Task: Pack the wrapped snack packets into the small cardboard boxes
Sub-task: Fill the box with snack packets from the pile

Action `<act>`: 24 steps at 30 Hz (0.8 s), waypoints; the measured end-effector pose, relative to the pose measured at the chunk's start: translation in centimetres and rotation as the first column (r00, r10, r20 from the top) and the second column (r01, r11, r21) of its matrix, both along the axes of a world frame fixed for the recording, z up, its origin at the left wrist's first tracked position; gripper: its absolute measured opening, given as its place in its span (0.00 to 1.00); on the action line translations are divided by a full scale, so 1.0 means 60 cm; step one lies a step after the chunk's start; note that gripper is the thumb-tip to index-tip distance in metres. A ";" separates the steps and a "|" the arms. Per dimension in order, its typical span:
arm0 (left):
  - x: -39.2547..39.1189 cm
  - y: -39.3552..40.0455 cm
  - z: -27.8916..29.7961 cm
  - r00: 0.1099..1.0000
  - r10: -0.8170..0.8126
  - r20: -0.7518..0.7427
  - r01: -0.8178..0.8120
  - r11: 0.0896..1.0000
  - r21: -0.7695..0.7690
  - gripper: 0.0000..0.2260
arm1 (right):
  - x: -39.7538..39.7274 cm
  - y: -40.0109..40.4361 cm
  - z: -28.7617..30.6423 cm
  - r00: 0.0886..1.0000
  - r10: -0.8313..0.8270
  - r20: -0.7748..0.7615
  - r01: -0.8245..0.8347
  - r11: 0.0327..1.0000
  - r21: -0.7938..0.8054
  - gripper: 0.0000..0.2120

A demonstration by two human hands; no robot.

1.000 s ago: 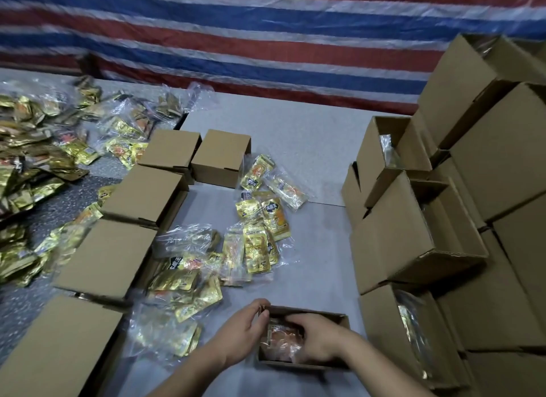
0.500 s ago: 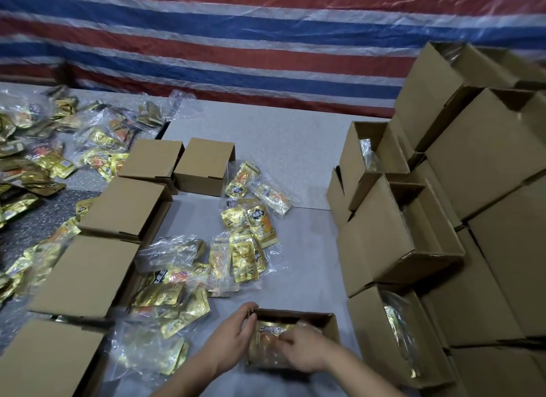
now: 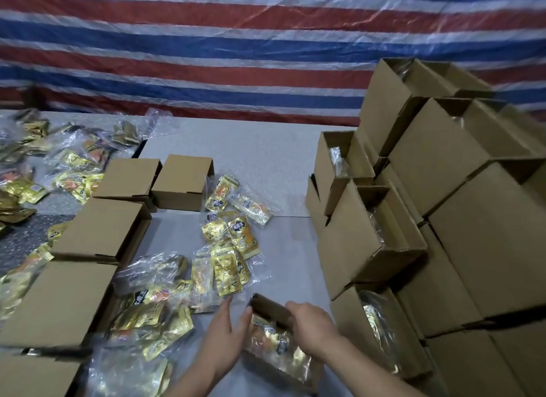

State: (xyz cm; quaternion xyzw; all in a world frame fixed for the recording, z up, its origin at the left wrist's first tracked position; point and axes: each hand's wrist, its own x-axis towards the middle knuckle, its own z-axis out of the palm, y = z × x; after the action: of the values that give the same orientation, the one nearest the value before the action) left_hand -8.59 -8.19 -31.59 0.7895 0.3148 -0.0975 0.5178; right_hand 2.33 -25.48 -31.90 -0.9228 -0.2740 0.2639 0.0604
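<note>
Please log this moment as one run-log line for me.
left hand: steadying box side | right hand: gripping box rim | small box: tilted, packets inside

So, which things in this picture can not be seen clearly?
- Small brown cardboard box between the hands, head view: the right hand and the gold foil snack packet hide its inside, and its near part is blurred.
- Left hand: motion blur, so its contact with the box is unclear.
- Stacked brown boxes, right: cut off by the frame edge.
- Packet print: too small.
</note>
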 end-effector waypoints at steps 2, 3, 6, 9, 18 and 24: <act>-0.017 -0.015 0.024 0.995 0.091 -0.030 -0.093 0.994 -0.064 0.40 | -0.008 -0.011 0.019 0.991 -0.134 -0.017 0.135 0.987 0.083 0.04; -0.019 -0.026 0.034 0.995 0.081 -0.064 -0.087 0.991 -0.102 0.41 | -0.013 -0.019 0.035 0.981 -0.192 -0.026 0.193 0.973 0.124 0.02; -0.010 -0.060 0.074 0.994 -0.051 -0.092 0.035 0.986 -0.165 0.37 | -0.021 -0.045 0.099 0.949 -0.313 -0.045 0.315 0.923 0.220 0.08; 0.023 -0.098 0.138 0.993 -0.116 -0.021 0.107 0.961 -0.254 0.37 | -0.027 -0.090 0.176 0.927 -0.376 0.000 0.363 0.896 0.255 0.04; 0.081 -0.237 0.244 0.981 -0.185 0.054 0.184 0.816 -0.549 0.24 | -0.045 -0.243 0.308 0.820 -0.560 0.119 0.523 0.817 0.243 0.13; 0.108 -0.305 0.245 0.983 -0.181 -0.030 0.123 0.771 -0.625 0.18 | -0.032 -0.279 0.289 0.749 -0.625 0.218 0.600 0.780 0.176 0.16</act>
State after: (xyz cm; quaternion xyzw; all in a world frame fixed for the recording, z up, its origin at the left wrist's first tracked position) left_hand -2.12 -26.51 -16.89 0.5928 0.2231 -0.2720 0.7245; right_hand 0.42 -42.22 -14.57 -0.9842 0.0263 0.0908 0.1499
